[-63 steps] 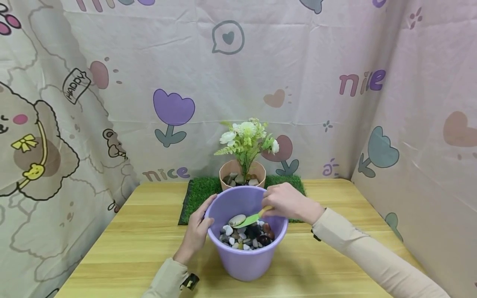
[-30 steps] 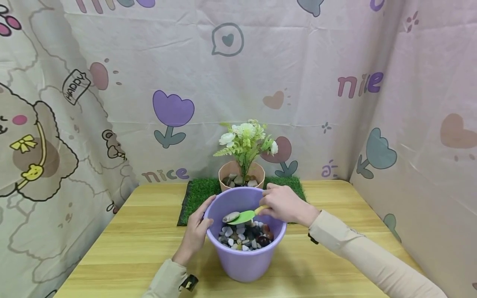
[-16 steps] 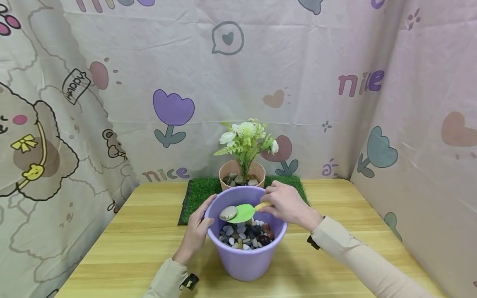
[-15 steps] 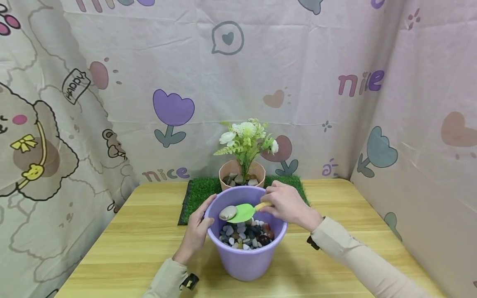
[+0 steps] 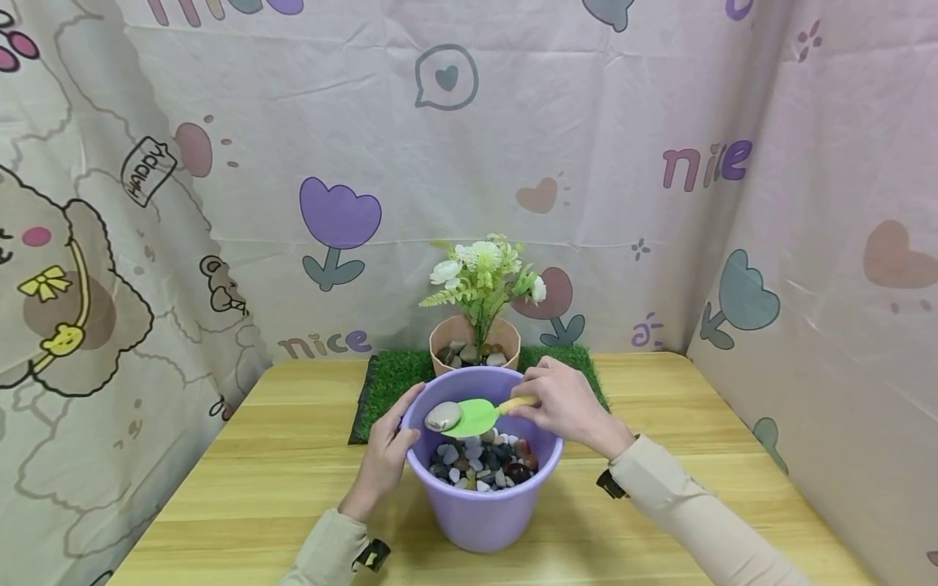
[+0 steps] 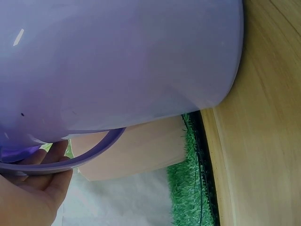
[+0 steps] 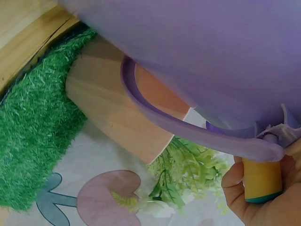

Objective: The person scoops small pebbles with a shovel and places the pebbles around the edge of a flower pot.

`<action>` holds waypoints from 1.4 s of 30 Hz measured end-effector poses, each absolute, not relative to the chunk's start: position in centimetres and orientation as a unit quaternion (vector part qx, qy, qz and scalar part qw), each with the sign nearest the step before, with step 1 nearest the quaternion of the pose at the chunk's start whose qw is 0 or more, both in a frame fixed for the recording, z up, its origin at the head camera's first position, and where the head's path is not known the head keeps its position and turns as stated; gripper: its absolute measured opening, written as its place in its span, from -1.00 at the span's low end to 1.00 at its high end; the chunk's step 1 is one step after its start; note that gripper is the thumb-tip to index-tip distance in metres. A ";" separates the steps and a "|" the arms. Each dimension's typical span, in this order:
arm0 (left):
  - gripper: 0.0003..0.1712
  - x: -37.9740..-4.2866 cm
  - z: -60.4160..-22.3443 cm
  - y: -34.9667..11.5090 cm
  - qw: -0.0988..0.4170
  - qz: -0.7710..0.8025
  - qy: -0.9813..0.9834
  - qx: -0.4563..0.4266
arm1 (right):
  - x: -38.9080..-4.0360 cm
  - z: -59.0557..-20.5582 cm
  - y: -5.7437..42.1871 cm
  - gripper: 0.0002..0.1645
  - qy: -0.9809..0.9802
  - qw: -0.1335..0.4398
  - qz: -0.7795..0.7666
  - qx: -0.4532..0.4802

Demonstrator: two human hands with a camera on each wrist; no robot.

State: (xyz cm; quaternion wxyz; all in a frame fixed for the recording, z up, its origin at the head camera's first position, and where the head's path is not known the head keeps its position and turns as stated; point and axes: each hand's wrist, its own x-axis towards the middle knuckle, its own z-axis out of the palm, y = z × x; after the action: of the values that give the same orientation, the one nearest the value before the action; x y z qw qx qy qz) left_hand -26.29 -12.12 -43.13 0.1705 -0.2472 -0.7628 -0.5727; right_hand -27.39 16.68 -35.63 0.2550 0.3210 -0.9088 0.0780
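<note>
A purple bucket [image 5: 487, 517] stands on the table, with mixed pebbles [image 5: 479, 464] at its bottom. My left hand [image 5: 386, 446] grips the left side of its rim; in the left wrist view the fingers [image 6: 56, 181] reach behind the bucket's hanging handle [image 6: 101, 146]. My right hand [image 5: 564, 403] holds a small trowel [image 5: 476, 417] by its yellow handle, which also shows in the right wrist view as a thick yellow grip end [image 7: 262, 181]. A large pale stone [image 5: 443, 417] rests at the tip of the green blade, above the pebbles and close to the bucket's left inner wall.
Just behind the bucket is a peach flowerpot [image 5: 475, 346] with white flowers [image 5: 484, 264] and stones, on a green artificial-grass mat [image 5: 399, 387]. Bare wooden table [image 5: 242, 480] lies on both sides. Printed cloth [image 5: 623, 122] walls it in at back and sides.
The trowel has risen off the pebbles with the pale stone on its tip and shifted left toward the inner wall. The right hand moved only slightly. My left hand keeps its place on the rim.
</note>
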 end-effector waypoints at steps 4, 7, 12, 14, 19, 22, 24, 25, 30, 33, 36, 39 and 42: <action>-0.23 -26.3 -43.2 -12.2 0.169 -0.571 -0.764 -0.248 | -27.5 -35.8 16.8 -0.78 -0.909 0.251 0.098 0.318; -0.23 -26.3 -43.1 -12.1 0.169 -0.570 -0.765 -0.249 | -27.5 -35.9 16.9 -0.79 -0.907 0.253 0.114 0.318; -0.22 -26.2 -43.0 -12.1 0.175 -0.570 -0.764 -0.246 | -27.5 -36.0 17.0 -0.76 -0.906 0.251 0.140 0.311; -0.22 -26.2 -43.0 -12.0 0.178 -0.569 -0.765 -0.243 | -27.4 -36.0 17.0 -0.74 -0.905 0.250 0.151 0.309; -0.22 -26.3 -42.9 -12.0 0.182 -0.567 -0.766 -0.242 | -27.3 -35.8 17.3 -0.76 -0.903 0.255 0.169 0.302; -0.22 -26.3 -42.9 -12.0 0.181 -0.566 -0.767 -0.244 | -27.3 -35.8 17.4 -0.78 -0.904 0.258 0.173 0.294; -0.22 -26.3 -43.0 -12.0 0.180 -0.565 -0.767 -0.245 | -27.2 -35.8 17.6 -0.78 -0.905 0.261 0.172 0.289; -0.23 -26.3 -43.0 -12.1 0.179 -0.566 -0.767 -0.246 | -27.2 -35.9 17.6 -0.78 -0.905 0.262 0.173 0.286; -0.24 -26.3 -43.1 -12.1 0.176 -0.567 -0.766 -0.244 | -27.0 -36.0 18.1 -0.77 -0.904 0.268 0.172 0.284; -0.24 -26.3 -43.0 -12.1 0.177 -0.566 -0.768 -0.243 | -27.0 -35.9 18.3 -0.77 -0.903 0.272 0.171 0.286; -0.24 -26.3 -43.1 -12.1 0.175 -0.566 -0.769 -0.241 | -26.8 -35.8 18.5 -0.77 -0.903 0.272 0.171 0.285; -0.24 -26.3 -43.1 -12.1 0.173 -0.568 -0.768 -0.239 | -26.7 -35.6 18.7 -0.76 -0.903 0.273 0.174 0.284; -0.23 -26.3 -43.2 -12.1 0.174 -0.569 -0.768 -0.238 | -26.8 -35.5 19.0 -0.74 -0.902 0.278 0.174 0.282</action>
State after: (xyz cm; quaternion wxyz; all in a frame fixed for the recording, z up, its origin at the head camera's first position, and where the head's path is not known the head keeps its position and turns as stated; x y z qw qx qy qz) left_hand -26.34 -12.08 -43.18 0.1737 -0.2384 -0.7679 -0.5685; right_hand -26.78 18.99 -35.49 0.2776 0.2823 -0.9017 0.1738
